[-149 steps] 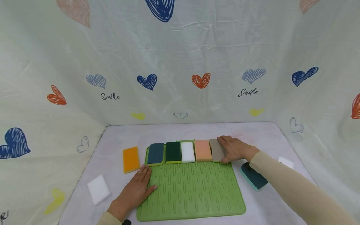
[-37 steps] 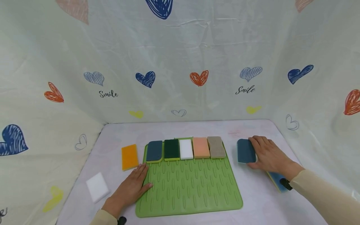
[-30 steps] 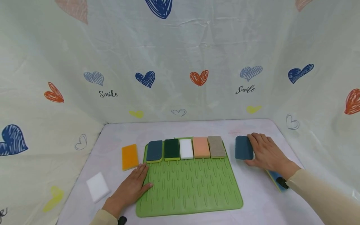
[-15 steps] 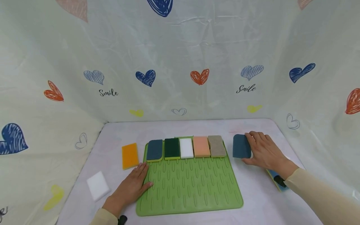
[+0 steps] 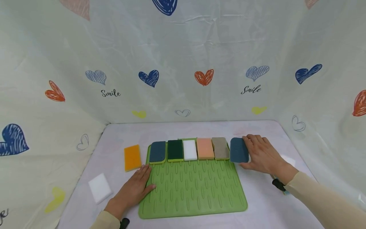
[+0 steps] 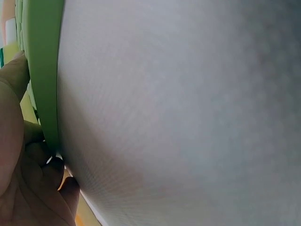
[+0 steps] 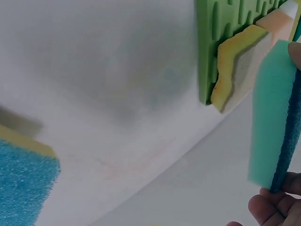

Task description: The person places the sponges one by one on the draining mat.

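The right hand gripped the dark blue sponge, fingers curled over its far edge and thumb at its near edge, and held it just off its fingertips' left, right against the grey sponge at the end of the row. The wrist view showed that blue sponge's teal underside tilted up off the table. Beyond the grey one ran the peach sponge, the white sponge, a dark green sponge and a blue-grey sponge, all along the far edge of the green mat. The left hand lay flat, fingers spread, pressing the mat's near left corner. Just beyond its fingertips sat an orange sponge; off to its left, a white block.
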A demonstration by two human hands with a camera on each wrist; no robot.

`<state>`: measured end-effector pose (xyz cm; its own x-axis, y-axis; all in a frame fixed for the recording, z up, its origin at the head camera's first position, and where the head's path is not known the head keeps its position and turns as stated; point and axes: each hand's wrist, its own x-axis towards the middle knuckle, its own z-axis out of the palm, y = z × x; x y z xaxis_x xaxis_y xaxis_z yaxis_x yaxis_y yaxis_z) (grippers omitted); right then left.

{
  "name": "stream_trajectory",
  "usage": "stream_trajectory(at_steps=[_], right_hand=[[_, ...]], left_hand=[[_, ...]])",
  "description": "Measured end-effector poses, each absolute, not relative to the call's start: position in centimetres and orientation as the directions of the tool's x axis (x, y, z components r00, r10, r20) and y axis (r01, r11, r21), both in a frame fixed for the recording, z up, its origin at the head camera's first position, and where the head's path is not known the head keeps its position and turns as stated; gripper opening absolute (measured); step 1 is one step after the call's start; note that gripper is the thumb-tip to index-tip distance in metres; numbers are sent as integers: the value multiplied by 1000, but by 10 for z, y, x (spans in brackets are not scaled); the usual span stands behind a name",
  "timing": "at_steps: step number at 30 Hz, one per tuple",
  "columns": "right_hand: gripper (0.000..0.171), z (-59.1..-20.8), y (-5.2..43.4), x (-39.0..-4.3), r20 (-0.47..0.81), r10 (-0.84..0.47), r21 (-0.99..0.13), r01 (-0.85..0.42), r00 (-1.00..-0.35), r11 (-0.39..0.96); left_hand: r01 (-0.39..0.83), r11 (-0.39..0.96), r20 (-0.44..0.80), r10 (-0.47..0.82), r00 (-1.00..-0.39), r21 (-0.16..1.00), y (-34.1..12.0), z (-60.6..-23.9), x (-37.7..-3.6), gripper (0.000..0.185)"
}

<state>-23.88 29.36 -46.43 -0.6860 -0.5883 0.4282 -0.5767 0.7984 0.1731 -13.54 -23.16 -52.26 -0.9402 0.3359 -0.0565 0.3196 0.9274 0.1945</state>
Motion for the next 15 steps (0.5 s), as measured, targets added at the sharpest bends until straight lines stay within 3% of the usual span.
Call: stream_trajectory(at_steps=[15], right_hand=[[114,-458,218,-223,397,-663,172,-658,-635,733]], left_hand=[[331,924,-58,348,-936,193,-233,-517,-134,79]])
